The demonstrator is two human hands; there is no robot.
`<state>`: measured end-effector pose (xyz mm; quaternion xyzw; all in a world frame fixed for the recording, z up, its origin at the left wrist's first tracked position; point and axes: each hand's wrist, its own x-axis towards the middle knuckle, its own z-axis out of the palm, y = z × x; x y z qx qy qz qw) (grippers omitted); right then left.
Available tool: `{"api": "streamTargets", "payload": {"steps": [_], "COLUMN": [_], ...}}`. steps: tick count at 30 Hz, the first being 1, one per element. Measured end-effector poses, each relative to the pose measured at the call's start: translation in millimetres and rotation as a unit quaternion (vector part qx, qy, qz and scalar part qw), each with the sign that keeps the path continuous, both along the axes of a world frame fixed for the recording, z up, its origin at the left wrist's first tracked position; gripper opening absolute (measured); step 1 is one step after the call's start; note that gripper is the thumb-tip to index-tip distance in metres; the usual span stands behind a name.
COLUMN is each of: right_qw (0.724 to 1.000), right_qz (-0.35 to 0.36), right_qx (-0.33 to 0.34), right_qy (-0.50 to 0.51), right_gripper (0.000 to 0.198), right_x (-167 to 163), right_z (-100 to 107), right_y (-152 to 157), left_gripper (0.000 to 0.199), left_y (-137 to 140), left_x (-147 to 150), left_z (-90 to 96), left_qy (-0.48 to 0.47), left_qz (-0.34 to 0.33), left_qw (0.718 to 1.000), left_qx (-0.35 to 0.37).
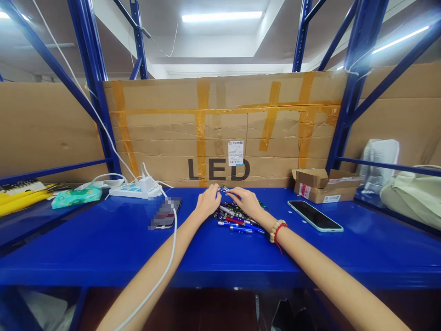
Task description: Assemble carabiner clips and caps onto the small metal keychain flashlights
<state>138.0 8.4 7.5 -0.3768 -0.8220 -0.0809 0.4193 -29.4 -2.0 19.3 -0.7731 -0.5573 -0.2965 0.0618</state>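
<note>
My left hand [208, 202] is closed at the far side of the pile, its fingertips pinched near a small shiny metal piece [223, 189]. From the other side, the fingers of my right hand [247, 202] close on that same piece. Its exact kind is too small to tell. Beneath and between both hands lies a heap of slim metal pen-like tubes [237, 219] in blue, red, silver, black and green. Part of the heap is hidden behind my hands. Several blue tubes [241, 228] lie along its near edge.
A phone [315, 216] in a pale green case lies right, before an open cardboard box [319, 185]. Left are another phone [168, 214], a power strip [127, 190] and a green packet [81, 197]. A white cable [173, 248] crosses my left forearm. Cardboard [165, 138] stands behind.
</note>
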Motion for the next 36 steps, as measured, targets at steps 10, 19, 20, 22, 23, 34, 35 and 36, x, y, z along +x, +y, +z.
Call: {"api": "streamTargets", "payload": {"steps": [10,19,20,22,23,34,35,36], "right_qw": [0.997,0.991,0.991,0.992,0.993,0.990,0.989,0.988], "right_qz": [-0.044,-0.047,-0.042,-0.037,-0.037,-0.022,-0.017,-0.014], "right_qx": [0.028,0.065,0.066,0.066,0.064,0.087,0.093,0.098], "right_qy": [-0.048,-0.106,-0.104,-0.098,-0.096,-0.112,-0.115,-0.119], "right_gripper": [0.027,0.035,0.035,0.035,0.035,0.037,0.036,0.036], "right_x": [2.4,0.7,0.4,-0.5,-0.9,1.4,1.6,1.7], "right_z": [1.6,0.3,0.1,-0.2,-0.4,-0.3,-0.5,-0.8], "right_y": [-1.5,-2.2,-2.0,-1.6,-1.5,-0.7,-0.5,-0.3], "left_gripper": [0.030,0.032,0.032,0.030,0.029,0.031,0.036,0.039], "left_y": [5.3,-2.0,-2.9,-4.2,-4.6,11.9,13.3,14.2], "left_x": [-2.9,-1.0,-0.1,1.9,2.8,6.9,7.1,7.4], "left_z": [-2.5,2.7,3.1,3.1,2.8,-8.0,-8.3,-8.5], "left_qy": [0.080,0.085,0.079,0.057,0.035,-0.195,-0.211,-0.226], "left_qz": [0.000,0.006,0.003,-0.013,-0.025,-0.088,-0.101,-0.114], "left_qw": [0.997,0.996,0.997,0.998,0.999,0.974,0.969,0.964], "left_qx": [-0.004,-0.021,-0.020,-0.013,-0.011,-0.078,-0.082,-0.085]}}
